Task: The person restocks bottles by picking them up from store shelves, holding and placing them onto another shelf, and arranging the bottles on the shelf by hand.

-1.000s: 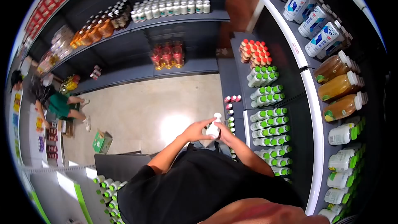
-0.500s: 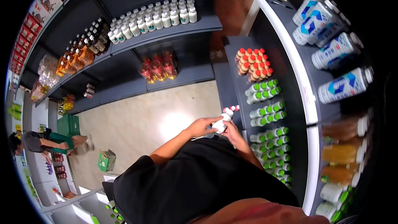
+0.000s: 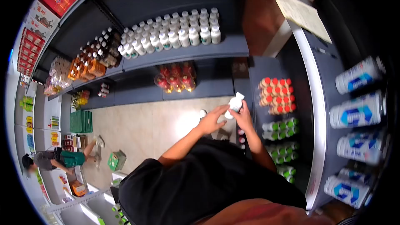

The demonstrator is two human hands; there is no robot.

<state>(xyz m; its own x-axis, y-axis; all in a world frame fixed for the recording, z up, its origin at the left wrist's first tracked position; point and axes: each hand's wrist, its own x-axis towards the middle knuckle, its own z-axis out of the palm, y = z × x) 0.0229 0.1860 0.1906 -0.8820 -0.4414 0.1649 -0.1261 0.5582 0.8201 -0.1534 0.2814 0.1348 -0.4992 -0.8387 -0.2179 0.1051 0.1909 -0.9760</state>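
Note:
A white bottle with a white cap is held in front of my body, its cap tilted up and to the right. My right hand is wrapped round the bottle from the right and below. At the bottle's left side is my left hand, its fingers spread, with the fingertips at or close to the bottle. Beyond my hands, rows of similar white bottles stand on the upper dark shelf. Red-capped bottles stand to the right of my hands.
Green-capped bottles stand below the red-capped ones. Large blue-and-white bottles line the right shelf, near a clipboard. Red-and-gold packs sit on the lower shelf. Another person is at the far left, near a green box.
The view has turned toward the back shelf. My hands and the bottle have moved up and to the right, and my left hand's fingers have spread from around the bottle.

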